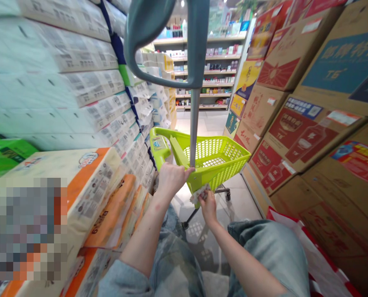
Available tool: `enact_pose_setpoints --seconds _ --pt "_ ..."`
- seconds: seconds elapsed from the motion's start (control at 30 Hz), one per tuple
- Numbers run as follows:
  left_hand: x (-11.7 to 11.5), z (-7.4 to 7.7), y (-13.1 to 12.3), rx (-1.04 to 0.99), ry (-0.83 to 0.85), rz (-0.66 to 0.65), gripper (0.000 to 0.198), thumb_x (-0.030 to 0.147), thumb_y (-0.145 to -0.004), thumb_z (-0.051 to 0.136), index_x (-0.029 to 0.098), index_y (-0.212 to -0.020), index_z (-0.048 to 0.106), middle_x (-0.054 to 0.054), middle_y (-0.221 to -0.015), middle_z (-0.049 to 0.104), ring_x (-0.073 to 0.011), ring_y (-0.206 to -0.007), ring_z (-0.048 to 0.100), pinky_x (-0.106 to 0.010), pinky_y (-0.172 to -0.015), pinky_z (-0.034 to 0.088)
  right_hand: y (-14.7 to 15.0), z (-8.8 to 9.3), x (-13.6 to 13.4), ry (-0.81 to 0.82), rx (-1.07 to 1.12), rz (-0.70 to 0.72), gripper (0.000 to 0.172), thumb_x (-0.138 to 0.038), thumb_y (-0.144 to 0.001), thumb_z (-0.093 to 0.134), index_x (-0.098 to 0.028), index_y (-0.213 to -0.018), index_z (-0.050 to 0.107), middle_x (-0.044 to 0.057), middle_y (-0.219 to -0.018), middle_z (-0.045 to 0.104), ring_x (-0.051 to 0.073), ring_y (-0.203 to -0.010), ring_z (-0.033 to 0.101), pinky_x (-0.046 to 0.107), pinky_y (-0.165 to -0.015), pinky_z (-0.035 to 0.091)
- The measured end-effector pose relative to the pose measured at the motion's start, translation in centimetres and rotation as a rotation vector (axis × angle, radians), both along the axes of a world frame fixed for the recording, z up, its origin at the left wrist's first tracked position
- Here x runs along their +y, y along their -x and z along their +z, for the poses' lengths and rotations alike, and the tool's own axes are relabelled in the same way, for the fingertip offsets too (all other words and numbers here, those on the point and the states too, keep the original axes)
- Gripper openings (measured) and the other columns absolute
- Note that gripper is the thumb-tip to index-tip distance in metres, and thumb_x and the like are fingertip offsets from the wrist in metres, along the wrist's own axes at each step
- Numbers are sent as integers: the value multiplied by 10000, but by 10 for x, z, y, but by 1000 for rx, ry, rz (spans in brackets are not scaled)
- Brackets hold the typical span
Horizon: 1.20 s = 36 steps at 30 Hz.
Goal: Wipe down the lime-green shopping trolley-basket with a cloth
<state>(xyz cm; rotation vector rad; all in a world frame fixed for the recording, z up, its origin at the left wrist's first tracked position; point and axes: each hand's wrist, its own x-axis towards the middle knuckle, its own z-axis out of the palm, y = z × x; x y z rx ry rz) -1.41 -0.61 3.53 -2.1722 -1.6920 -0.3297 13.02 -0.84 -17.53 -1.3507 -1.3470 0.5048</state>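
A lime-green plastic shopping cart (230, 144) with a perforated basket stands in front of me. From its near side rises a grey metal pole, topped by a looped grey handle (198, 45). My left hand (173, 178) is closed around the near edge of the basket, beside the foot of the pole. Lower down, my right hand (208, 204) pinches a crumpled whitish, patterned cloth (200, 194) against the green side below the rim. Part of the cloth is hidden by my fingers.
Wrapped paper packs (91, 86) are stacked high on the left, with orange-and-cream packs (106, 165) closer to me. Cardboard cartons (326, 123) line the right. Stocked shelves (208, 62) stand beyond the aisle floor. A red-and-white bag (313, 243) lies beside my right knee.
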Motion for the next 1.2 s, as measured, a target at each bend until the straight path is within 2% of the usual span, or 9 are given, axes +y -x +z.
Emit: enact_pose_setpoints --seconds 0.1,0.27,0.37,0.47,0.7,0.83,0.93,1.07,1.2 --pt "1 0 -3 -6 11 -3 704 556 -929 206 128 -659 696 -127 -601 670 -239 -606 643 -343 -625 347 -1 4 1 -4 -29 -15 182 -270 -766 521 -185 -926 540 86 -926 557 225 -909 548 383 -817 469" --pt "3 0 -10 -40 24 0 692 549 -930 220 114 -687 701 -139 -622 675 -226 -621 644 -341 -655 354 12 42 8 -121 -81 -41 426 -235 -764 519 -162 -1176 436 160 -1210 451 262 -1177 424 434 -975 379" --pt "4 0 -14 -56 28 4 695 552 -927 227 101 -695 703 -150 -628 675 -226 -622 643 -342 -660 357 17 51 15 -139 -100 -93 504 -250 -755 540 -147 -1223 385 180 -1228 423 287 -1201 389 466 -993 352" --pt "5 0 -17 -58 25 -6 682 532 -934 228 101 -699 702 -149 -628 674 -232 -621 643 -345 -656 358 17 40 19 -120 -132 -105 525 -289 -759 553 -129 -1222 366 182 -1185 435 298 -1176 392 480 -988 352" --pt "9 -2 -24 -75 17 -33 643 511 -933 260 106 -701 702 -142 -632 671 -222 -625 637 -347 -687 369 6 -8 20 74 -256 -137 555 -367 -747 568 -92 -1187 374 199 -1120 464 333 -1131 420 503 -960 375" --pt "11 -2 -29 -99 24 -33 619 491 -934 276 100 -717 705 -145 -649 673 -208 -629 629 -338 -693 368 -4 -17 25 125 -277 -107 556 -316 -695 580 -108 -1170 381 183 -1115 478 313 -1099 459 457 -908 427" --pt "11 -1 -33 -104 15 -32 604 449 -943 258 107 -721 704 -139 -648 673 -207 -632 627 -338 -691 363 -18 -17 31 120 -279 -32 446 -244 -668 522 -146 -1093 432 139 -1059 513 271 -1014 514 412 -842 463" --pt "9 2 -36 -96 22 -29 580 371 -951 220 122 -717 688 -130 -658 677 -203 -619 627 -334 -661 350 -42 -4 33 78 -222 42 265 -190 -685 431 -187 -941 501 79 -897 563 234 -874 558 391 -780 472" --pt "8 5 -38 -79 36 -22 516 315 -944 227 119 -731 654 -132 -664 674 -202 -627 630 -329 -653 345 -50 41 31 -120 -74 -25 275 -241 -777 449 -191 -1040 510 97 -1011 577 234 -989 535 401 -867 441"
